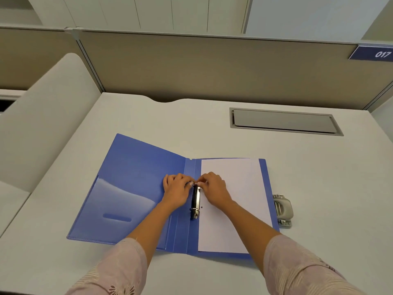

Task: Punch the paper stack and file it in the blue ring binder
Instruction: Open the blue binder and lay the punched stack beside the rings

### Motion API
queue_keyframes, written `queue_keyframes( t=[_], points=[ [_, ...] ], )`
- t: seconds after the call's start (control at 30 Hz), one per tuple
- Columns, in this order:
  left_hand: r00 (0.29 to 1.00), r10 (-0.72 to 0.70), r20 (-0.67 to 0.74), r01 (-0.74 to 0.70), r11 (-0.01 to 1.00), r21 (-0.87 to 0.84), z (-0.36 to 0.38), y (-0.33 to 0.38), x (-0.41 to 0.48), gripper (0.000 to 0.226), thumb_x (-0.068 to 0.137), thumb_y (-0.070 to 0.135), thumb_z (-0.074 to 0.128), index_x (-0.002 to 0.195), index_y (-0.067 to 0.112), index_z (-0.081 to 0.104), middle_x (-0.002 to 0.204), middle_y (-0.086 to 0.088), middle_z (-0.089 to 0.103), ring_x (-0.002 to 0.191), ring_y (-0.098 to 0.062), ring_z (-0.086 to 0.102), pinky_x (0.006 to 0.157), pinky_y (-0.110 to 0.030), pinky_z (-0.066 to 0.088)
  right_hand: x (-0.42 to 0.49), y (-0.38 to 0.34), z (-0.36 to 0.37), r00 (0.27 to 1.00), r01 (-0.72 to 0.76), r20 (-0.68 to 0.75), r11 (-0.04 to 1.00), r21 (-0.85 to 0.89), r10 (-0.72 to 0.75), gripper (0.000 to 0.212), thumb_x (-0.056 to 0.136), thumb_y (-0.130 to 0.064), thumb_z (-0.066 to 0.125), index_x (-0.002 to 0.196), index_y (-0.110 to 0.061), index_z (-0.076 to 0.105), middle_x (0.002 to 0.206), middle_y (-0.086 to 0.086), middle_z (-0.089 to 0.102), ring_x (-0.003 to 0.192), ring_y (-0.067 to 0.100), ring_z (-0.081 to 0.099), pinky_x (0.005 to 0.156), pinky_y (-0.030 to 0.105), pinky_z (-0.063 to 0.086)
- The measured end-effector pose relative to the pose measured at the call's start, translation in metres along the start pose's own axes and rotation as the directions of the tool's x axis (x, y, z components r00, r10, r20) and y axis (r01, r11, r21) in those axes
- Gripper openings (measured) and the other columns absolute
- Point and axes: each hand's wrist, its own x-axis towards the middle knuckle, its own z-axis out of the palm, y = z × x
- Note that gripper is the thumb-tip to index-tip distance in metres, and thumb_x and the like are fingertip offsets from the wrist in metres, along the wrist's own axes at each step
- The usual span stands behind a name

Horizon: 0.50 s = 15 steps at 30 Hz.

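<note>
The blue ring binder lies open on the desk. A white paper stack rests on its right cover, with a punched hole showing near the metal ring mechanism at the spine. My left hand and my right hand meet at the far ring, fingertips pinching it from both sides. The near ring looks closed, beside the paper's edge. A grey hole punch sits to the right of the binder.
A recessed grey cable hatch lies in the desk at the back right. A beige partition wall closes the far side. A white side divider stands at the left.
</note>
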Motion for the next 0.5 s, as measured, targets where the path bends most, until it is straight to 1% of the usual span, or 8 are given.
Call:
queue_keyframes(
  t=[0.07,0.13,0.2,0.27,0.33,0.4,0.47,0.5],
  points=[
    [0.999,-0.053,0.008,0.053,0.997,-0.047,0.001,-0.001,0.006,0.024,0.100,0.034,0.040,0.102,0.034,0.064,0.103,0.009,0.049,0.114,-0.022,0.038,0.108,-0.039,0.018,0.004,0.000,0.000,1.000,-0.010,0.012,1.000,-0.020,0.011,0.016,0.093,-0.030,0.056,0.093,-0.017,0.067,0.098,0.002,0.062,0.087,0.020,0.058,0.078,0.032,0.041],
    [0.994,-0.100,0.041,0.103,0.991,-0.084,0.002,-0.003,0.011,0.023,0.099,0.038,0.042,0.098,0.034,0.065,0.100,0.010,0.041,0.112,-0.023,0.038,0.108,-0.040,0.020,0.007,0.002,0.000,0.999,-0.014,0.034,0.999,-0.029,0.015,0.014,0.093,-0.029,0.056,0.092,-0.019,0.066,0.094,0.000,0.063,0.087,0.020,0.057,0.076,0.034,0.039],
    [0.988,-0.114,0.100,0.123,0.989,-0.082,0.004,-0.008,0.016,0.024,0.098,0.042,0.042,0.098,0.035,0.065,0.102,0.008,0.037,0.113,-0.023,0.037,0.110,-0.042,0.019,0.011,0.005,0.000,0.996,-0.041,0.080,0.999,-0.016,0.042,0.014,0.093,-0.031,0.056,0.092,-0.022,0.067,0.090,-0.003,0.061,0.089,0.020,0.058,0.075,0.033,0.036],
    [0.980,-0.125,0.156,0.138,0.987,-0.079,0.004,-0.008,0.020,0.026,0.097,0.047,0.041,0.099,0.036,0.064,0.103,0.006,0.036,0.116,-0.023,0.036,0.111,-0.042,0.018,0.013,0.008,-0.003,0.988,-0.066,0.142,0.998,-0.001,0.065,0.019,0.093,-0.035,0.053,0.093,-0.024,0.069,0.093,-0.003,0.062,0.095,0.020,0.057,0.078,0.034,0.034],
    [0.965,-0.164,0.203,0.194,0.971,-0.137,0.003,-0.007,0.023,0.029,0.095,0.054,0.039,0.091,0.037,0.062,0.106,0.004,0.037,0.119,-0.022,0.033,0.113,-0.038,0.017,0.013,0.011,-0.006,0.976,-0.074,0.207,0.997,0.037,0.065,0.024,0.095,-0.037,0.050,0.093,-0.026,0.070,0.094,-0.004,0.061,0.099,0.019,0.056,0.080,0.035,0.033],
    [0.932,-0.247,0.265,0.306,0.929,-0.207,0.001,-0.003,0.025,0.043,0.090,0.065,0.035,0.092,0.033,0.064,0.109,0.004,0.039,0.124,-0.018,0.026,0.110,-0.030,0.012,0.012,0.015,-0.008,0.967,-0.080,0.248,0.992,0.099,0.053,0.026,0.096,-0.038,0.047,0.092,-0.027,0.070,0.096,-0.006,0.061,0.103,0.018,0.054,0.086,0.038,0.033],
    [0.895,-0.312,0.320,0.391,0.893,-0.221,-0.001,0.001,0.027,0.062,0.082,0.076,0.029,0.101,0.029,0.064,0.117,0.004,0.040,0.131,-0.019,0.020,0.107,-0.032,0.011,0.011,0.019,-0.008,0.965,-0.080,0.260,0.987,0.139,0.041,0.024,0.096,-0.037,0.047,0.087,-0.032,0.068,0.099,-0.004,0.062,0.105,0.018,0.055,0.092,0.042,0.033],
    [0.883,-0.327,0.337,0.408,0.889,-0.207,-0.004,0.004,0.029,0.064,0.081,0.078,0.027,0.100,0.029,0.064,0.121,0.002,0.039,0.134,-0.022,0.017,0.109,-0.035,0.010,0.012,0.020,-0.008,0.965,-0.079,0.261,0.985,0.153,0.037,0.023,0.096,-0.037,0.047,0.084,-0.034,0.066,0.101,-0.003,0.062,0.105,0.019,0.054,0.093,0.043,0.033]
  ],
)
